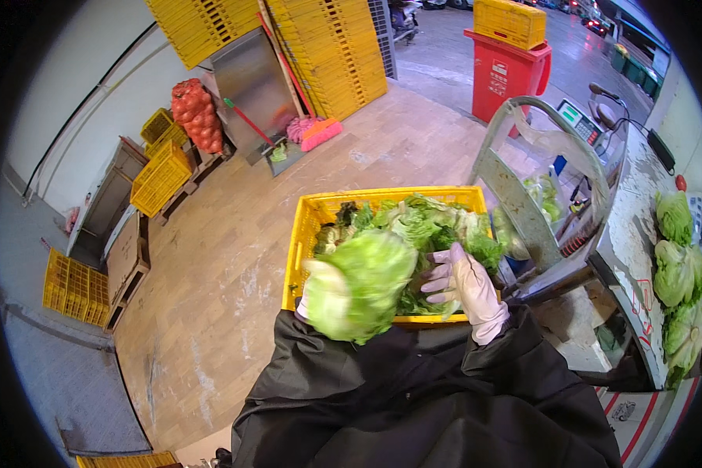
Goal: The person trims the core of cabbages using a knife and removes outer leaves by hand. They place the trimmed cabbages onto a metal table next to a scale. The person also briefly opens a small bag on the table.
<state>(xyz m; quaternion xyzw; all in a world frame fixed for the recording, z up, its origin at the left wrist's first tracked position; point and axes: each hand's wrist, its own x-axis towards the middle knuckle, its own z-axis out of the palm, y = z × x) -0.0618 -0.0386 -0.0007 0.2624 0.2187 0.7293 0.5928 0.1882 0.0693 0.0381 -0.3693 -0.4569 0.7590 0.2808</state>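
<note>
A pale green head of lettuce (364, 287), smeared by motion, is held up over the near left part of a yellow plastic crate (295, 269). My left hand (303, 303), in a pale glove, grips it from the left side. Most of that hand is hidden behind the leaves. Loose lettuce leaves (417, 222), some darker and wilted, fill the crate. Above its near right part is my right hand (469, 290), also gloved. Its fingers are apart and point left toward the lettuce, with nothing in them.
At the right, several lettuce heads (676, 273) lie on a worn table (628, 210), beside a metal-framed chair (522, 210). A red bin (507, 78) and stacked yellow crates (331, 58) stand farther off. A pink broom (320, 134) and a sack of onions (197, 117) are at the back left.
</note>
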